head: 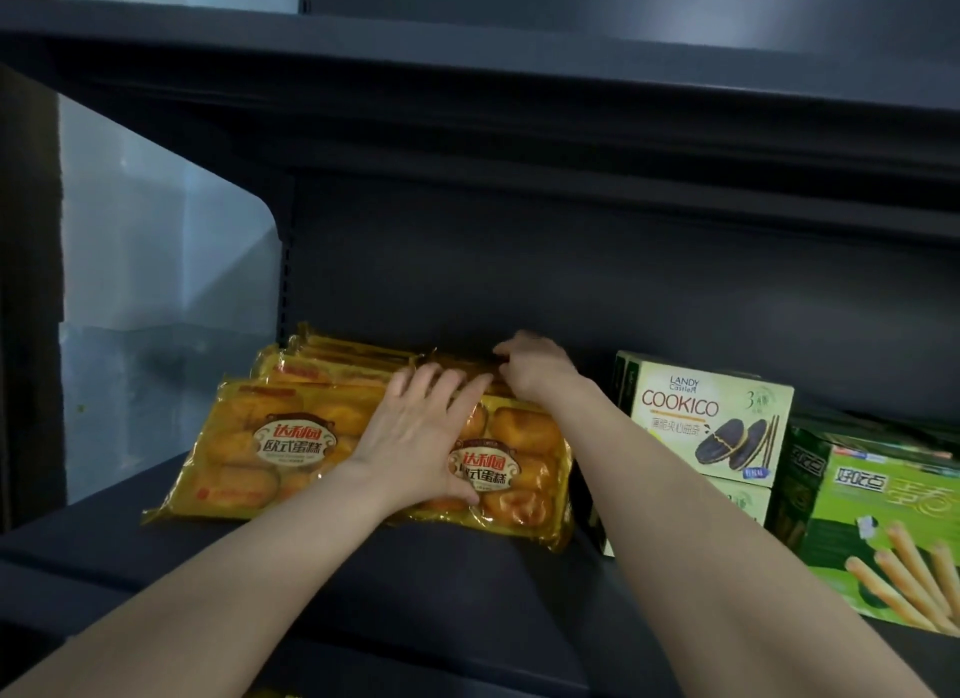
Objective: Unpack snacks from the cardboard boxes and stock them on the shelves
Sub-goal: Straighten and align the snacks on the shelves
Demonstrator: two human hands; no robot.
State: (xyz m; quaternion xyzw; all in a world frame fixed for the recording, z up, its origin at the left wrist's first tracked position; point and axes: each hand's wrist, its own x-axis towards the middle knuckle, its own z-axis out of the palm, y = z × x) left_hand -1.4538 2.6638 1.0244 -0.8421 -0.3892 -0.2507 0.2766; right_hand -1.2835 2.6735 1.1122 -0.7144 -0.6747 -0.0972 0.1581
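Observation:
Several yellow cake packs lie flat on the dark shelf (363, 567). The front left cake pack (260, 453) sits beside the front right cake pack (519, 484). My left hand (421, 432) lies flat on the front right pack, fingers spread, pressing on it. My right hand (535, 365) reaches further back and pinches the top edge of a rear cake pack (457, 362). More packs (332, 359) are stacked at the back left. No cardboard box is in view.
Two stacked Cookico boxes (711, 417) stand right of the cakes. Green wafer-stick boxes (883, 521) lie at the far right. An upper shelf (467, 84) overhangs closely. The shelf's left end opens onto a pale wall (156, 282).

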